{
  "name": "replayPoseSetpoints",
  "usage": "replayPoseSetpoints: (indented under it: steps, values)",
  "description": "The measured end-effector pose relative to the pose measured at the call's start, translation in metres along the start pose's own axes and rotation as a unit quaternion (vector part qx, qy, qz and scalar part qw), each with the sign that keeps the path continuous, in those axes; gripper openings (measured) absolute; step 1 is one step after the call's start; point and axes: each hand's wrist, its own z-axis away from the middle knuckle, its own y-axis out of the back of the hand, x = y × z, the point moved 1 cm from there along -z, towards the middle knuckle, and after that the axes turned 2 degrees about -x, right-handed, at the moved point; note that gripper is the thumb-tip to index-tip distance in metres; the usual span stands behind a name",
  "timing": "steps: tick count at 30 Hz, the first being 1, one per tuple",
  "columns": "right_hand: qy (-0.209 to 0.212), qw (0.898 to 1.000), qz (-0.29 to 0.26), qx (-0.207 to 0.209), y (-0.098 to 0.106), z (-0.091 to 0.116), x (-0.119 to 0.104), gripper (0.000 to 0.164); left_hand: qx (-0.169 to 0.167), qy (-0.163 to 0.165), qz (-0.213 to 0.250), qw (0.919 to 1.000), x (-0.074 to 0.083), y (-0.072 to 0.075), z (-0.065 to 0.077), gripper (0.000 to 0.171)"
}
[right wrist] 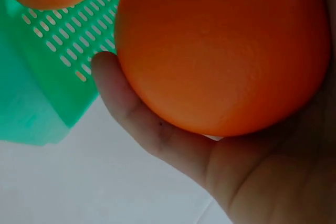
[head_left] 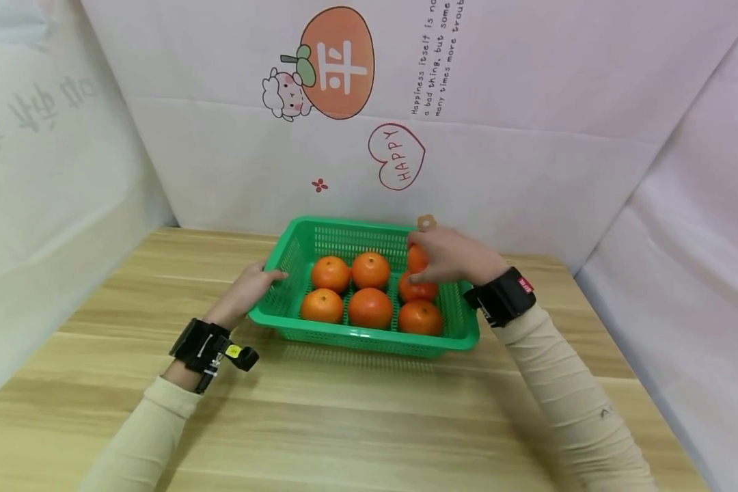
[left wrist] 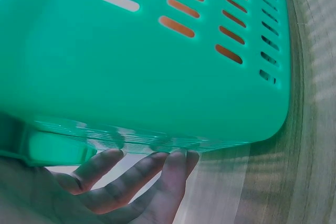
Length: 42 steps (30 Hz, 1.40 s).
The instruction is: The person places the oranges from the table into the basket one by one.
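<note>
A green plastic basket (head_left: 378,336) with slotted walls stands on the table and holds several oranges (head_left: 370,309). My left hand (head_left: 246,290) grips the basket's left end, thumb over the rim. In the left wrist view, the fingers (left wrist: 123,184) of that hand lie against the outside of the basket wall. At the back right of the basket, my right hand (head_left: 454,256) holds an orange (right wrist: 220,51), its fingers curled round the fruit. Directly below that hand is another orange (head_left: 415,288), partly covered by it. Whether the held orange touches the others, I cannot tell.
The wooden table (head_left: 344,417) extends in front of the basket and to both sides. Close behind the basket rises a white printed cloth (head_left: 516,164). More white cloth hangs at the left (head_left: 55,191) and right (head_left: 695,260) sides.
</note>
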Motion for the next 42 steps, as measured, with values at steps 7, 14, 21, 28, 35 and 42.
replayPoseSetpoints:
  steps: [7, 14, 21, 28, 35, 42]
  values:
    - [0.033, 0.999, 0.029, -0.032, -0.001, -0.011, -0.01, 0.048, 0.007, -0.004, -0.007, 0.9999, 0.0, 0.003, 0.001, 0.066]
    - [0.021, 0.997, 0.046, -0.06, -0.003, -0.019, -0.02, 0.057, 0.009, -0.008, -0.008, 0.9999, 0.0, 0.004, 0.002, 0.065]
    - [0.0, 0.994, 0.055, -0.09, -0.009, -0.029, -0.028, 0.071, 0.003, -0.007, -0.003, 1.0, -0.001, 0.004, 0.004, 0.065]
    - [-0.011, 0.995, 0.033, -0.097, -0.013, -0.034, -0.037, 0.065, 0.004, -0.009, -0.005, 0.9999, -0.002, 0.005, 0.001, 0.064]
    - [-0.024, 0.993, 0.017, -0.116, -0.022, -0.037, -0.042, 0.062, 0.001, -0.007, -0.011, 0.9999, -0.003, 0.003, -0.001, 0.064]
    - [-0.019, 0.993, 0.034, -0.111, -0.028, -0.039, -0.044, 0.058, 0.004, -0.008, -0.02, 0.9998, -0.003, 0.003, -0.001, 0.066]
